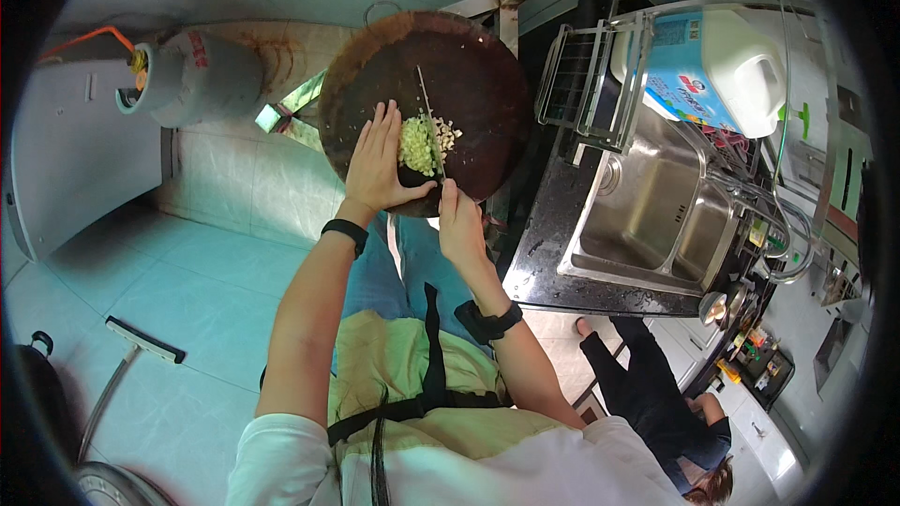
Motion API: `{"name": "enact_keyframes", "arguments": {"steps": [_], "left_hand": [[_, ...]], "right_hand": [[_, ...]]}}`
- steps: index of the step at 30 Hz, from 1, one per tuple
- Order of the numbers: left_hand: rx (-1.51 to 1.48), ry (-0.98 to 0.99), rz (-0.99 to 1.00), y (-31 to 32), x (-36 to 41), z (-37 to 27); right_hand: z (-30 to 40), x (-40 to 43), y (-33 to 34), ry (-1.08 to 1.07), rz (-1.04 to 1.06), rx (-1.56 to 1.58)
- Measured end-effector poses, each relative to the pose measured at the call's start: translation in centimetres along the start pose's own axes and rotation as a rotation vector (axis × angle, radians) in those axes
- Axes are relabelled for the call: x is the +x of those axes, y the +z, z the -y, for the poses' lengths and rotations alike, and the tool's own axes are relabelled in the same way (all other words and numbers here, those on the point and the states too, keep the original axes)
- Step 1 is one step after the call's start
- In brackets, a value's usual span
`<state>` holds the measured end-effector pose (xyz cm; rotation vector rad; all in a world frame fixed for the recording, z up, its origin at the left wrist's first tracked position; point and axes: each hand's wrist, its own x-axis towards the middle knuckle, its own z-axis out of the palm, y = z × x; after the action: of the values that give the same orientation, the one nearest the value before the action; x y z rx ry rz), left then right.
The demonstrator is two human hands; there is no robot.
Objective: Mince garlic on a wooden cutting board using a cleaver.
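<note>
A round, dark wooden chopping block (478, 77) stands before me. Near its middle lies a heap of finely chopped pale green vegetable (416, 146). Small cream-coloured chopped bits (447, 135) sit just right of it. Between the two piles a kitchen knife (431, 116) is held edge down, its thin spine towards me. My right hand (459, 221) grips the knife's handle at the block's near edge. Flat beside the green heap, my left hand (376, 161) has its fingers stretched forward and its thumb out towards the knife; its palm hides part of the block.
A steel double sink (633, 204) is set in a black wet counter (541, 253) at right. Above it are a wire rack (587, 84) and a large white jug (745, 70). A gas cylinder (211, 77) stands left. A floor squeegee (144, 339) lies lower left. Another person (654, 393) stands lower right.
</note>
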<state>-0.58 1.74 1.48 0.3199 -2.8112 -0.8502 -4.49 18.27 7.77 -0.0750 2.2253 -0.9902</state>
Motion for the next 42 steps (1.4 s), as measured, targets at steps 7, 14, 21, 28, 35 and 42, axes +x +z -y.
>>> {"name": "enact_keyframes", "arguments": {"steps": [7, 14, 21, 28, 35, 42], "left_hand": [[0.001, 0.011, -0.020, 0.1, 0.0, 0.1], [-0.003, -0.201, -0.110, 0.5, -2.0, -2.0], [-0.013, -0.097, -0.080, 0.8, -2.8, -1.4], [-0.005, -0.160, -0.070, 1.0, -2.6, -2.0], [-0.053, -0.174, -0.101, 1.1, -3.4, -2.4], [-0.508, -0.364, -0.433, 1.9, -2.2, -4.5]], "right_hand": [[-0.8, 0.0, 0.3, -0.107, -0.065, 0.042], [-1.2, 0.0, 0.3, -0.125, -0.055, -0.012], [-1.5, -0.1, 0.4, -0.089, -0.006, 0.024], [-0.8, -0.2, -0.3, -0.092, 0.002, 0.012], [-1.2, 0.2, 0.1, -0.113, 0.046, 0.079], [-0.3, -0.7, 1.6, -0.137, -0.059, -0.245]]}}
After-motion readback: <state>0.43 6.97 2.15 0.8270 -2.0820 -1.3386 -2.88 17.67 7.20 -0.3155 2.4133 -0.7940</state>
